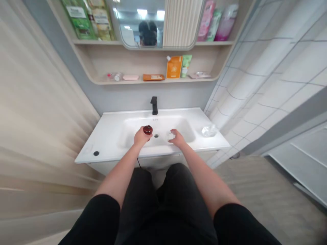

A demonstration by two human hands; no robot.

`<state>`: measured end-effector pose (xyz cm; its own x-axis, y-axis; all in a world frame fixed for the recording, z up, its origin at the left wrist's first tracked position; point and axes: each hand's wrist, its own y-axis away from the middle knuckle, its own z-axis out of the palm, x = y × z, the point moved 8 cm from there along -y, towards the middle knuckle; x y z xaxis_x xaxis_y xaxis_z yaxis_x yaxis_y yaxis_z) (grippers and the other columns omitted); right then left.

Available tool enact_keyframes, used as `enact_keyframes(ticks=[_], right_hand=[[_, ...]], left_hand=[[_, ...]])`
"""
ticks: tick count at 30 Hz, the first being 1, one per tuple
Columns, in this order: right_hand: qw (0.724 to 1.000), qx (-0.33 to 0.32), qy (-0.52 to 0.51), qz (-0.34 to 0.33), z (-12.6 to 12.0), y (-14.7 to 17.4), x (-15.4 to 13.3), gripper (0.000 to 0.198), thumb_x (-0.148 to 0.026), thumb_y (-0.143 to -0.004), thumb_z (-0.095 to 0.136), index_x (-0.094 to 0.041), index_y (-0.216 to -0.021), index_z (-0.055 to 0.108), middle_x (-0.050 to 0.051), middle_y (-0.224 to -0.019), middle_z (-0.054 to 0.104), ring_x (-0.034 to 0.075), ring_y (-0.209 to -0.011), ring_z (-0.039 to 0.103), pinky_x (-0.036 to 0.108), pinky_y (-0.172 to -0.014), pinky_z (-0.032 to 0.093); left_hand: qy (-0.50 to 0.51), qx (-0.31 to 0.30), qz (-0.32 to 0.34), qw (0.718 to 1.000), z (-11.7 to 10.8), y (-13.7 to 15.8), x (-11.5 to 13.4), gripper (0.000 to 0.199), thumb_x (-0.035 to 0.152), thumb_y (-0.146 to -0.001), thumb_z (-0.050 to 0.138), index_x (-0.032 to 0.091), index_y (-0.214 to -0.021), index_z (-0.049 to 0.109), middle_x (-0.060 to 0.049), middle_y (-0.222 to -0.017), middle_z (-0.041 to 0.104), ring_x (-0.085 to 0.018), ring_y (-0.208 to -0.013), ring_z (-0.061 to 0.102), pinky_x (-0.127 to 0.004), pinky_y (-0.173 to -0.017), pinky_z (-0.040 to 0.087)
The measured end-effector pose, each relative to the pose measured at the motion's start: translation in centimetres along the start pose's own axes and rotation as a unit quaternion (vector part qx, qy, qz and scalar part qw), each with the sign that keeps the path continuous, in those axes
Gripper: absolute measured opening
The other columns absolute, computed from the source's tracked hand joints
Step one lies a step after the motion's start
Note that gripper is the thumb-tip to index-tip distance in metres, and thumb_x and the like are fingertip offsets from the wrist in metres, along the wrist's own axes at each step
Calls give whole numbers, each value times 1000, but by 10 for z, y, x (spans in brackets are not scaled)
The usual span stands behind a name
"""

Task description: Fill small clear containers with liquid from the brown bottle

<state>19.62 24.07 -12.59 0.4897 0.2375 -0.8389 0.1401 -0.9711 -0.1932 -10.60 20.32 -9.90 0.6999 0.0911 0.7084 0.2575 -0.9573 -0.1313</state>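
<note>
My left hand (140,137) is closed round a small, glossy dark red bottle (148,129), held over the left part of the white sink basin (125,131). My right hand (178,139) is over the basin's right part, its fingers curled about a small whitish, clear-looking piece (170,136) that is too blurred to name. Between the hands the drain (156,135) shows in the basin floor. The two hands are apart. A small black round disc or cap (96,153) lies on the counter at the left.
A black faucet (154,105) rises behind the basin. Crumpled clear plastic (208,130) lies on the counter's right end. Above, the cabinet's lower shelf (153,81) holds an orange pouch (174,67), a green tube (186,65) and several small items, below a mirror (143,23).
</note>
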Motion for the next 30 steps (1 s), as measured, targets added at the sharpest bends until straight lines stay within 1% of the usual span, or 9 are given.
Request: enact_keyframes(ticks=[2,5,9,11,14,17,20,25,30], right_hand=[[1000,-14,-15,-9,5,-1,-2,71,-25,-57,94,-30,-122,65,6,-124,76,33,-120,72,51,-107,59],[998,-37,-42,-24,22,-7,-9,75,-33,-58,98,-32,-125,63,6,-125,76,32,-119,72,51,-102,61],[993,-30,-117,-5,52,-22,-16,81,-42,-57,99,-30,-125,57,8,-126,74,30,-112,73,51,-100,62],[989,-32,-145,7,66,-25,-17,80,-43,-56,99,-29,-122,56,8,-126,74,28,-108,73,50,-100,62],[988,-53,-143,8,80,-22,-17,77,-40,-55,99,-29,-119,57,7,-127,73,27,-108,73,48,-100,62],[989,-70,-131,1,80,-18,-15,78,-36,-57,99,-29,-123,60,5,-124,75,27,-113,71,47,-102,61],[990,-74,-119,1,77,-18,-14,80,-32,-57,100,-28,-127,62,4,-118,76,27,-113,71,46,-105,59],[991,-83,-103,-4,78,-18,-15,80,-26,-56,101,-28,-128,65,4,-116,76,27,-112,72,45,-105,58],[993,-77,-85,-4,79,-16,-14,81,-26,-58,101,-28,-131,65,4,-118,76,26,-110,73,45,-104,59]], left_hand=[[-10,5,24,1000,4,-1,0,75,43,-80,96,22,-143,63,-23,-135,77,-37,-126,73,-44,-100,49],[-20,19,49,998,5,-3,-2,75,43,-80,97,24,-144,63,-22,-133,77,-36,-125,73,-42,-100,49],[-65,34,67,995,5,-2,0,77,45,-81,96,22,-146,61,-23,-135,76,-37,-124,73,-43,-100,50],[-97,35,82,991,6,1,6,78,43,-83,94,19,-149,60,-23,-137,75,-38,-125,73,-43,-101,51],[-146,38,91,984,6,5,13,76,41,-87,89,22,-152,56,-18,-140,74,-36,-129,71,-43,-106,53],[-189,44,93,977,5,7,18,72,42,-89,86,24,-152,56,-15,-140,75,-35,-128,71,-43,-106,54],[-211,58,116,969,4,10,24,66,40,-92,82,23,-151,59,-16,-141,74,-36,-126,71,-45,-106,53],[-225,71,157,959,4,17,30,56,38,-100,70,23,-154,60,-16,-148,71,-36,-134,66,-49,-110,49],[-239,79,181,951,1,23,35,56,24,-101,62,24,-156,60,-16,-155,67,-36,-144,60,-51,-116,45]])
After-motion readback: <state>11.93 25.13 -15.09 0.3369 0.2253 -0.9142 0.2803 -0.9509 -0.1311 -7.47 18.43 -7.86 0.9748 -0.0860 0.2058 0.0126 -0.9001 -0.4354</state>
